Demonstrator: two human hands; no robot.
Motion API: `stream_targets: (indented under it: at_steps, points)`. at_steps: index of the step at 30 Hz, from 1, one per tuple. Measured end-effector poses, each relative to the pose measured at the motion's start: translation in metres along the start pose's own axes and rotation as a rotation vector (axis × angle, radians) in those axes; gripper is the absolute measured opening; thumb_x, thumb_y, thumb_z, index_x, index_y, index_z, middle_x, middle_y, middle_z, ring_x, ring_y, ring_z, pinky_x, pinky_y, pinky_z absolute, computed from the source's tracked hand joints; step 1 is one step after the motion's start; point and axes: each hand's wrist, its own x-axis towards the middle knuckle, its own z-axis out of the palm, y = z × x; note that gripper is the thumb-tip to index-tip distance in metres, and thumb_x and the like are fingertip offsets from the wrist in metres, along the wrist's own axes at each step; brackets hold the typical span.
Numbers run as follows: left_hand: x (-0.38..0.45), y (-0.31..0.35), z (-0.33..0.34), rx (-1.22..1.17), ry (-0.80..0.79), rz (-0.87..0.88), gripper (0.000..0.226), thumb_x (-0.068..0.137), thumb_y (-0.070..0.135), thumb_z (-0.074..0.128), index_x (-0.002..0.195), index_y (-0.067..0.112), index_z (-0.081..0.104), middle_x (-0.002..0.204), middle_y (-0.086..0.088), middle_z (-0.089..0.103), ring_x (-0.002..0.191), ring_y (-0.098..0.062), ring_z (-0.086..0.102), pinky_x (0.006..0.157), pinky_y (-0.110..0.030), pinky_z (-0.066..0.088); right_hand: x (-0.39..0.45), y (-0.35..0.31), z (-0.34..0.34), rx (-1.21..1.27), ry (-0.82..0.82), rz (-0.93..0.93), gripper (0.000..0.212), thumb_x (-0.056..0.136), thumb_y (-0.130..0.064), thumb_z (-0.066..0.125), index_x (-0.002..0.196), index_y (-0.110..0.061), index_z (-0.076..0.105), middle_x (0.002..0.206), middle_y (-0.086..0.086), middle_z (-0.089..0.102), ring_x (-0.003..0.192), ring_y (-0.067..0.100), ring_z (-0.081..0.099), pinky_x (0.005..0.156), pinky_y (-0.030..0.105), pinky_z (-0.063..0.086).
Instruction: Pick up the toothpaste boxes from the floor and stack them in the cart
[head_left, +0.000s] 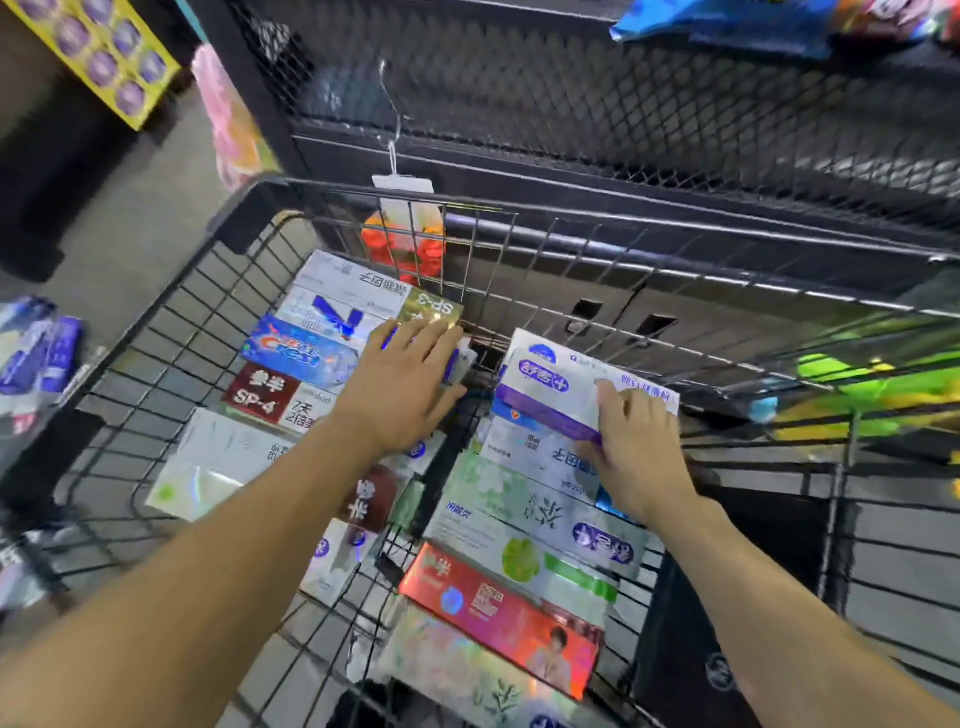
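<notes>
Basically, inside the cart (249, 208), a purple-and-white toothpaste box (558, 397) is gripped at its near end by the right hand (636, 457), long axis angled leftward, while the left hand (402, 384) is pressed flat on the left stack (306, 353).

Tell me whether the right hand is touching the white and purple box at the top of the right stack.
Touching. The head view shows the right hand with its fingers curled over the near end of the white and purple box, no gap between them.
</notes>
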Motion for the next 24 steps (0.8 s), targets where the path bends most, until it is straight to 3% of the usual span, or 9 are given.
stream_targets:
  at_steps: [8, 14, 19, 24]
  points:
    - [-0.007, 0.005, 0.006, 0.022, -0.072, -0.022, 0.069, 0.102, 0.054, 0.042, 0.156, 0.012, 0.031, 0.158, -0.008, 0.039, 0.145, -0.029, 0.034, 0.120, -0.050, 0.022, -0.005, 0.001, 0.009, -0.019, -0.015, -0.012, 0.069, 0.084, -0.035, 0.075, 0.141, -0.013, 0.043, 0.129, 0.010, 0.044, 0.116, 0.031, 0.043, 0.095, 0.041, 0.037]
    - [-0.003, 0.011, 0.002, 0.018, -0.130, -0.018, 0.069, 0.103, 0.056, 0.034, 0.158, 0.015, 0.023, 0.163, -0.004, 0.028, 0.150, -0.026, 0.024, 0.124, -0.048, 0.016, -0.006, -0.010, 0.011, -0.036, 0.006, 0.135, 0.079, 0.073, -0.032, 0.081, 0.141, -0.017, 0.044, 0.128, 0.012, 0.045, 0.114, 0.035, 0.045, 0.098, 0.044, 0.035]
    - [-0.010, 0.001, -0.034, -0.002, -0.148, -0.053, 0.071, 0.102, 0.061, 0.024, 0.159, 0.019, 0.018, 0.165, -0.002, 0.024, 0.152, -0.023, 0.019, 0.125, -0.050, 0.011, 0.006, -0.032, -0.035, -0.017, 0.047, -0.016, 0.063, 0.093, -0.054, 0.059, 0.142, -0.018, 0.044, 0.135, 0.009, 0.046, 0.122, 0.030, 0.045, 0.102, 0.041, 0.038]
    - [-0.046, -0.040, -0.103, 0.032, -0.120, -0.159, 0.074, 0.102, 0.064, 0.020, 0.160, 0.018, 0.021, 0.165, -0.004, 0.026, 0.152, -0.025, 0.022, 0.124, -0.050, 0.012, 0.016, -0.095, -0.130, -0.070, 0.132, -0.238, 0.058, 0.097, -0.055, 0.050, 0.139, -0.015, 0.048, 0.134, 0.009, 0.048, 0.119, 0.031, 0.046, 0.099, 0.042, 0.038]
